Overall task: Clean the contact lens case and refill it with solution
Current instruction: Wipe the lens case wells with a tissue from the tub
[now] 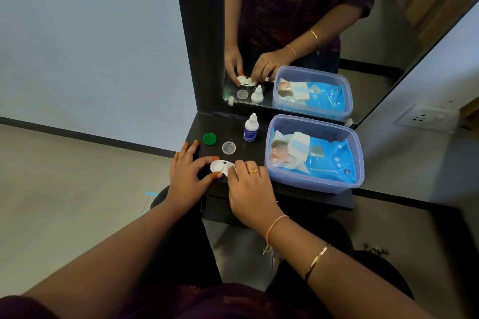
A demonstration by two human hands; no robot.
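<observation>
At the front left edge of the dark shelf (pixel 223 124), I am steadying the contact lens case (pixel 217 166) with my left hand (pixel 188 176). Thumb and forefinger are curling round its left well so it is not sliding while I work, and the other fingers are lying spread on the shelf. The case is lying flat and uncapped, wells facing up, just inside that edge. My right hand (pixel 250 186) is bearing on the right well, fingers bunched and pinching what looks like a scrap of white wipe (pixel 234 170), though it is too small to be sure. I am judging this to be the wiping step, with the refill not yet begun.

Behind the case, toward the mirror (pixel 363 46), the green cap (pixel 209 138) is lying near the left edge. The clear cap (pixel 229 148) is sitting just to its right, and both are off so the wells are open to me. Further right, the solution bottle (pixel 251 129) is standing upright near the back edge, within reach for filling. A blue tub (pixel 311 184) holding a pack of wet wipes (pixel 326 158) is taking up the right end of the shelf. Its wall is crowding my right knuckles. The clear cap, just behind my fingers, is the piece most likely to be knocked.
</observation>
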